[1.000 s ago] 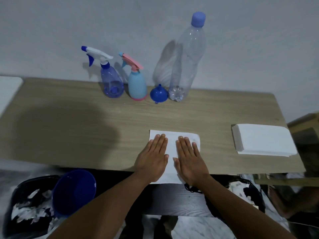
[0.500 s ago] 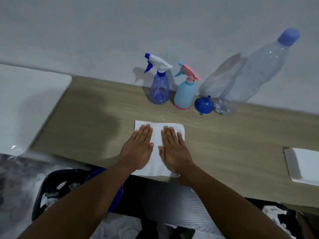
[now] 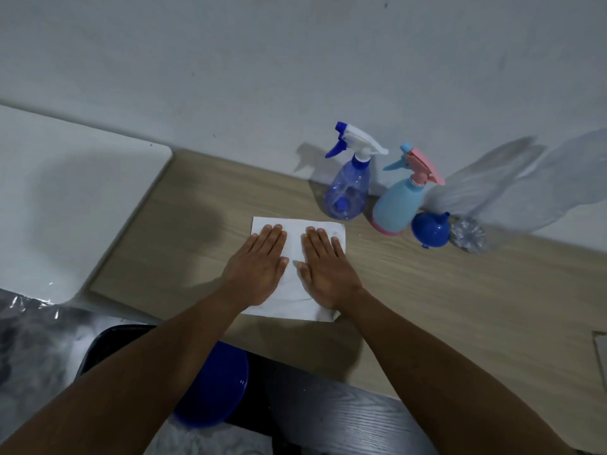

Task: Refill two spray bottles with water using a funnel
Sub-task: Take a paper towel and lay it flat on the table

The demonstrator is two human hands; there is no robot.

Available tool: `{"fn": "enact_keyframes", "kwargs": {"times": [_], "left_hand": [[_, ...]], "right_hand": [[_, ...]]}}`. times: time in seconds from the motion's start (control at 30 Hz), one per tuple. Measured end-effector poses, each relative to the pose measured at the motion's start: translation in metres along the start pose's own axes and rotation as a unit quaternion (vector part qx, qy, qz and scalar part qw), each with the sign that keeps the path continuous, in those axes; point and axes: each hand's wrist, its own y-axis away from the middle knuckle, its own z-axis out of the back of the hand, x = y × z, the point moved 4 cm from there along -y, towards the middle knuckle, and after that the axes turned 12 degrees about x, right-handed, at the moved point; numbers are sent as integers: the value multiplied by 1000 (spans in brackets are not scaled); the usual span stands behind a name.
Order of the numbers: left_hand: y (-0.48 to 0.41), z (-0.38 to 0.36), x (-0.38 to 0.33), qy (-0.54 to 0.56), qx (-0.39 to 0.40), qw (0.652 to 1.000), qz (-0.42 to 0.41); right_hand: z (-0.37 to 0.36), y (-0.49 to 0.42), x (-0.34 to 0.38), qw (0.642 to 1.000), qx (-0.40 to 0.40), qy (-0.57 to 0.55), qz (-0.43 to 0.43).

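Observation:
Two spray bottles stand by the wall at the back of the wooden table [image 3: 460,290]: a clear blue spray bottle [image 3: 348,192] with a white and blue trigger, and a light blue spray bottle [image 3: 397,205] with a pink trigger. A small blue funnel [image 3: 431,229] lies on its side to their right, next to a large clear water bottle [image 3: 512,205] that is blurred and cut off by the frame's right edge. My left hand [image 3: 259,264] and my right hand [image 3: 323,267] lie flat, fingers straight, side by side on a white paper sheet [image 3: 297,305] near the table's front edge.
A white surface [image 3: 65,205] adjoins the table on the left. Below the table's front edge sit a blue bowl [image 3: 213,389] and a dark bin [image 3: 108,339]. A sliver of white paper [image 3: 601,356] shows at the right edge.
The view has swung left, so the bottles and funnel now sit further right in the frame. Both hands stay flat on the sheet.

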Motion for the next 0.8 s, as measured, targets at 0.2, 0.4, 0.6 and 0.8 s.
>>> {"fn": "enact_keyframes", "kwargs": {"times": [0.2,0.4,0.6,0.8], "left_hand": [[13,16,23,79,-50,995,-23],[38,5,36,32,28,997,-66],[58,5,21,59,-79,993,-67],[71,19,-3,124,-37,992,7]], "right_hand": [[33,24,-28,988,-105,-104,35],[13,42,-35,999,18,-9,39],[2,62,-18,989,-112,-34,87],[12,80,-10,995,-61,-63,47]]}}
